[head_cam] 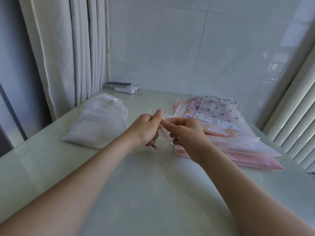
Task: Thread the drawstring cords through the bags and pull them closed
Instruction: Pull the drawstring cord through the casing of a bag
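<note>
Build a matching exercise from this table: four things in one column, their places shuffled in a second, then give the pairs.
Things
1. white translucent drawstring bag
2. silver phone
3. cactus-print frosted bag
4. small translucent bag

Places
A. pinched between the left hand and right hand
B. on the white power bank
C. flat on the pale table, left side
D. atop the pile of pink bags

Pairs: 1-C, 2-B, 3-D, 4-A
</note>
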Demonstrator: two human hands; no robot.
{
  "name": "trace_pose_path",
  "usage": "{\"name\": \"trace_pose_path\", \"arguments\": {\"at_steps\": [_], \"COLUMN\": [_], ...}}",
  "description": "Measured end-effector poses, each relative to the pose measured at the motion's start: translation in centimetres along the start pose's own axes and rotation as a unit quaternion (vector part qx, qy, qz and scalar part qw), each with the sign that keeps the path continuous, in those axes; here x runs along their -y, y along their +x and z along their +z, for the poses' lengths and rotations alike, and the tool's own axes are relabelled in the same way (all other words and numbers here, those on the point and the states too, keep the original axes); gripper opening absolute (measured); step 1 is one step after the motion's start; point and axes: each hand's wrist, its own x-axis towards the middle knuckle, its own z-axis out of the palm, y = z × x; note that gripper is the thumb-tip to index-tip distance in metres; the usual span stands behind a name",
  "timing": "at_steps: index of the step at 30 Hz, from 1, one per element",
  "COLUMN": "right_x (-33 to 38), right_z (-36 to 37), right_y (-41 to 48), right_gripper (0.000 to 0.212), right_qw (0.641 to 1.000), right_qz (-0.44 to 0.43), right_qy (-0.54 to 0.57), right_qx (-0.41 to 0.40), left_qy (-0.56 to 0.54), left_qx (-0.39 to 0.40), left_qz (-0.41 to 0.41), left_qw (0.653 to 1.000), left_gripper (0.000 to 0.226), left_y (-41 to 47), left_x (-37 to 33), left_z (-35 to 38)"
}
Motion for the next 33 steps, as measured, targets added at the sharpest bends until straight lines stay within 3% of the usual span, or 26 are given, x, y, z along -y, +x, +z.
{"name": "trace_pose_path", "arguments": {"at_steps": [5, 7, 11, 18, 23, 28, 33], "right_x": [0.1, 0.0, -0.5, -0.4, -0.1, 0.2, 0.4], "right_z": [-0.6, -1.0, -0.7, -0.2, 0.1, 0.4, 0.8], "right_y": [0.0, 0.3, 0.9, 0.8, 0.7, 0.6, 0.1], "right_gripper": [0.012, 0.008, 0.008, 0.017, 0.023, 0.036, 0.016], "right_qw": [0.999, 0.991, 0.925, 0.913, 0.876, 0.851, 0.875], "right_qz": [-0.023, -0.067, -0.152, -0.1, -0.068, -0.077, -0.059], "right_qy": [-0.024, -0.109, -0.336, -0.368, -0.449, -0.485, -0.44], "right_qx": [0.009, -0.026, -0.097, -0.145, -0.16, -0.185, -0.19], "left_qy": [0.118, 0.15, 0.177, 0.181, 0.175, 0.165, 0.177], "left_qx": [-0.12, -0.155, -0.167, -0.152, -0.105, -0.11, -0.137], "left_qz": [0.013, 0.022, 0.037, 0.039, 0.037, 0.045, 0.08], "left_qw": [0.986, 0.976, 0.969, 0.971, 0.978, 0.979, 0.971], "left_gripper": [0.059, 0.059, 0.059, 0.051, 0.044, 0.047, 0.048], "left_y": [0.6, 0.7, 0.7, 0.7, 0.2, 0.1, 0.3], "left_x": [0.6, 0.7, 0.9, 0.8, 0.4, 0.1, 0.5], "left_z": [-0.6, -1.1, -1.4, -1.7, -1.6, -1.6, -1.2]}}
